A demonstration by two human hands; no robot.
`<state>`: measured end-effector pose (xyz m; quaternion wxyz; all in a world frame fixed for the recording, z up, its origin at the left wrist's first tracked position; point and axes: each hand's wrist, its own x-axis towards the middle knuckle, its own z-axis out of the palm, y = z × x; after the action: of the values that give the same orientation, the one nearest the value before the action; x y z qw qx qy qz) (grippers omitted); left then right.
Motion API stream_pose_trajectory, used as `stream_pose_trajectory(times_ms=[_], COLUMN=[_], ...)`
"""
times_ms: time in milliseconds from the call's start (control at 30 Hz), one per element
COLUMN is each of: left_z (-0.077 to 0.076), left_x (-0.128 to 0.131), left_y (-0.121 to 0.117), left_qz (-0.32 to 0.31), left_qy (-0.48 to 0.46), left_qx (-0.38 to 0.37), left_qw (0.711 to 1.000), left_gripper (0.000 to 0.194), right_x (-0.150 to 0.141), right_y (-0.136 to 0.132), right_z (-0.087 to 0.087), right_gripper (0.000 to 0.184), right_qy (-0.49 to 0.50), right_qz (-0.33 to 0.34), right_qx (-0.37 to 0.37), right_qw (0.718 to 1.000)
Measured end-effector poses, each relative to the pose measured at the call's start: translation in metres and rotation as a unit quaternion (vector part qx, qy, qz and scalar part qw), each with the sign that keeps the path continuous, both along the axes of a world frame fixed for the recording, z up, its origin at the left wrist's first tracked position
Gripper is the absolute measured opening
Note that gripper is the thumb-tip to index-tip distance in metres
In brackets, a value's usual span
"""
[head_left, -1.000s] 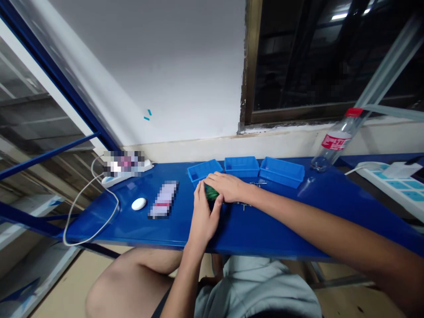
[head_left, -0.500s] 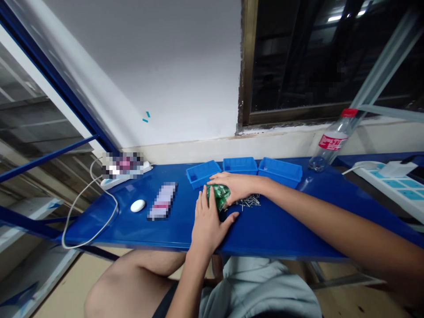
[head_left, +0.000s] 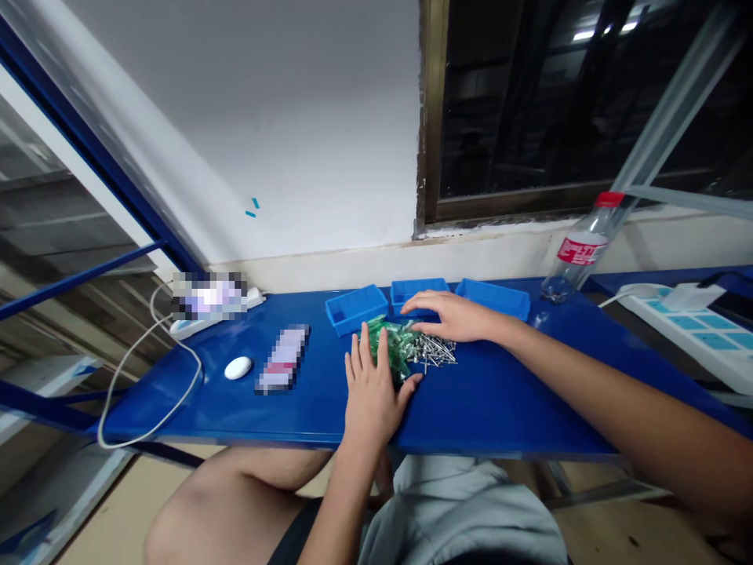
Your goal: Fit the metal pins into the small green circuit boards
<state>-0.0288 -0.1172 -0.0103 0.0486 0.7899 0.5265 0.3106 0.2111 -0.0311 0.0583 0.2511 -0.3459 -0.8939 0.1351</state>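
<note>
Small green plastic packets lie in a heap at the middle of the blue table, their contents too small to make out. My left hand rests spread on the near left side of the heap. Beside the packets, on their right, is a loose pile of thin silvery pins, likely rivets or nails. Above the far side of both piles hovers my right hand, fingers apart and holding nothing. Behind stand three blue trays: a left one, a middle one partly hidden by my right hand, and a right one.
Left on the blue table lie a phone, a white oval object and a looping white cable. A plastic bottle with a red cap stands at the back right, near a power strip.
My right hand has lifted off the green packets and moved up and right, uncovering more of them and the silvery pile. My left hand has stayed on the heap. The view has shifted slightly.
</note>
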Motion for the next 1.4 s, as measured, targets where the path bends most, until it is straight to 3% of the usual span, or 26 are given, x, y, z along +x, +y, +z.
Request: stream_pose_trajectory(times_ms=[267,333,500,667,900,1133,1400], left_z=[0.009,0.018,0.052,0.075,0.065,0.056,0.055], left_x=[0.016,0.021,0.031,0.035,0.027,0.021,0.019], left_y=[0.005,0.008,0.038,0.078,0.100,0.100,0.096], left_qz=[0.005,0.004,-0.033,-0.103,-0.158,-0.173,-0.160], left_qy=[-0.002,-0.029,-0.127,-0.192,-0.213,-0.224,-0.200], left_qx=[0.058,0.073,0.107,0.133,0.129,0.127,0.121], left_qw=[0.998,0.997,0.986,0.967,0.956,0.951,0.959], left_gripper=[0.088,0.087,0.062,0.049,0.035,0.033,0.034], right_x=[0.005,-0.002,-0.021,-0.035,-0.043,-0.046,-0.049], right_y=[-0.011,-0.012,-0.007,0.000,0.001,0.002,0.000], right_z=[-0.024,-0.027,-0.029,-0.030,-0.036,-0.043,-0.045], right_gripper=[0.028,0.028,0.038,0.024,0.023,0.015,0.025], right_qy=[0.036,0.036,0.005,-0.025,-0.035,-0.012,-0.023], right_qz=[-0.046,-0.042,0.004,0.031,0.015,0.019,0.007], right_qx=[0.036,0.060,0.083,0.114,0.153,0.161,0.199], right_qw=[0.998,0.997,0.997,0.993,0.987,0.987,0.980])
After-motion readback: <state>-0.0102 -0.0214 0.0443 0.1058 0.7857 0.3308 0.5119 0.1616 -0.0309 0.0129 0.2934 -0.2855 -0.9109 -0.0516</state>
